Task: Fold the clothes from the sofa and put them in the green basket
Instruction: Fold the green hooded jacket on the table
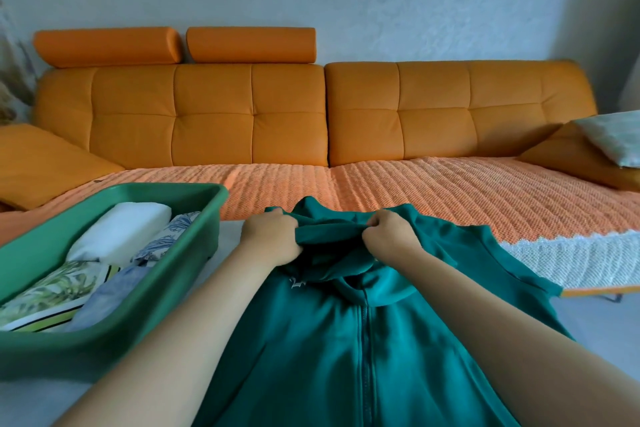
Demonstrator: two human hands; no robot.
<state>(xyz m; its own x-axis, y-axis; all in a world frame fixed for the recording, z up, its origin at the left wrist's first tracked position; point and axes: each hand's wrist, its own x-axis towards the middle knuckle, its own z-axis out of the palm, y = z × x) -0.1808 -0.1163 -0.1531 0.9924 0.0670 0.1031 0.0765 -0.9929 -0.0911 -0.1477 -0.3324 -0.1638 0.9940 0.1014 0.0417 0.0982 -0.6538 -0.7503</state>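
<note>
Presently held: the teal hoodie [346, 350], taken by its hood [329, 230], which was bunched between both grips.
Left grip: the left grip [273, 236] was closed, fingers curled into the hood's left edge, just left of the frame's centre.
Right grip: the right grip [388, 232] was likewise closed, pinching the hood's right edge; the two grips sat near each other at the same height in the frame.
Hoodie's place: it lay front side up on a pale surface in the lower middle of the frame, with the hood end just beside the front edge of the sofa [242, 114].
Long axis: it followed the zip [365, 340], from the bottom of the frame straight up to the grips.
Body from the grips: all of it lay below them in the frame, towards the person.
Sleeve: one sleeve [519, 263] spread out to the right; the other was hidden by the left forearm.
Green basket [194, 192]: it stood at the left of the frame, well left of the zip line and just beside the left forearm, with folded clothes [121, 229] already inside.
Nearer arm: the left, for the carry to the basket.
Step judged: flattening the hood down onto the body, the sleeves not yet folded.
Next move: probably a pull down the zip line, both grips level.
</note>
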